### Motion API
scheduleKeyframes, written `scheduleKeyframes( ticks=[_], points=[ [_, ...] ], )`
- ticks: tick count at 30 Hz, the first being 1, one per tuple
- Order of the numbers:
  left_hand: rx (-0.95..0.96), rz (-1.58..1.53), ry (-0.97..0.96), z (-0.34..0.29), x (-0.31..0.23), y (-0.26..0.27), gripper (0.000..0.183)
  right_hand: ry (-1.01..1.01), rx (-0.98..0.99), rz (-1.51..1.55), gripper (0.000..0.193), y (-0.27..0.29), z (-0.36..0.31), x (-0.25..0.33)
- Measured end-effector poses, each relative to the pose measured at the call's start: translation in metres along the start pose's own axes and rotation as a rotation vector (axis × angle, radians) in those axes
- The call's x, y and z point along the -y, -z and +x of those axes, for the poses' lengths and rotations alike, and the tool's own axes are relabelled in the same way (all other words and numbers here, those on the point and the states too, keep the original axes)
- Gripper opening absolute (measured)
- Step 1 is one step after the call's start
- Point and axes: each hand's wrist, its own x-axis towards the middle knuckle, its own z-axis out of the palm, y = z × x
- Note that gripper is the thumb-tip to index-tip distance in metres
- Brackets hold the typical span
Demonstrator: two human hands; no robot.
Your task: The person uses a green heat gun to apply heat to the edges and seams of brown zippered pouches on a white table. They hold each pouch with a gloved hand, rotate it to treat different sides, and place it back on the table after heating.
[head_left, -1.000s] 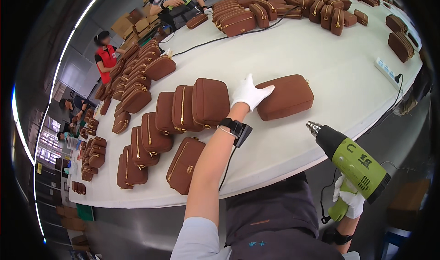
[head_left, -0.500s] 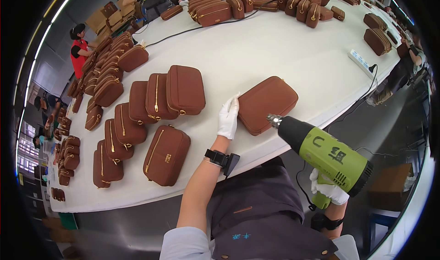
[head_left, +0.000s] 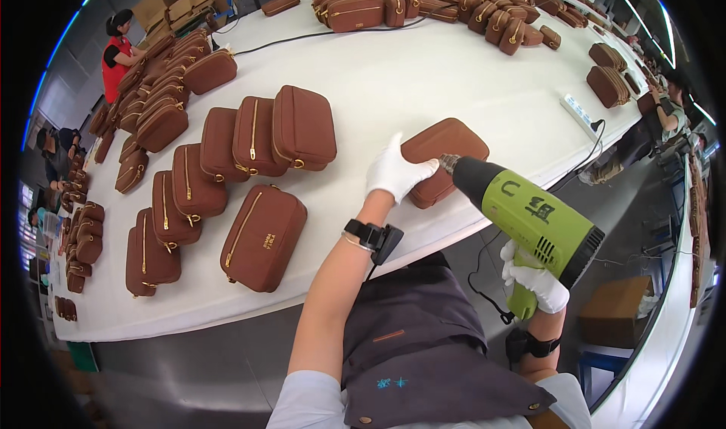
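Note:
A brown handbag point(head_left: 448, 135) lies on the white table point(head_left: 363, 88) in front of me, its plain side up. My left hand point(head_left: 395, 170), in a white glove, is at the bag's left edge. Its fingers stretch away from me, and the thumb spreads across the near part of the bag. In my right hand point(head_left: 538, 278), also gloved, is the handle of a green heat gun point(head_left: 533, 213). The gun's metal nozzle points at the bag, close to my left thumb. The bag's near left corner is partly hidden by the left hand.
Left of my hand stands a row of brown bags point(head_left: 197, 179) with gold zips, and a single bag point(head_left: 266, 238) lies nearer. More bags fill the far table. A power strip point(head_left: 581, 115) lies by the right edge. Co-workers stand around; a carton point(head_left: 616, 308) is on the floor.
My left hand has shifted from gripping the bag's left edge to spread fingers, thumb over the bag. The heat gun stays aimed at the bag. The whole view has shifted slightly.

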Motion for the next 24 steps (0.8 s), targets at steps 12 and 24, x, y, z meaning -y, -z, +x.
scheduleKeyframes(
  ticks=[12, 24],
  points=[
    [-0.107, -0.368, 0.148, 0.034, 0.042, -0.013, 0.051, -0.048, -0.003, -0.020, 0.053, -0.005, 0.005, 0.004],
    [0.007, -0.118, 0.137, 0.042, 0.028, -0.010, 0.043, 0.020, 0.002, -0.087, 0.052, -0.014, 0.008, 0.015]
  ],
)
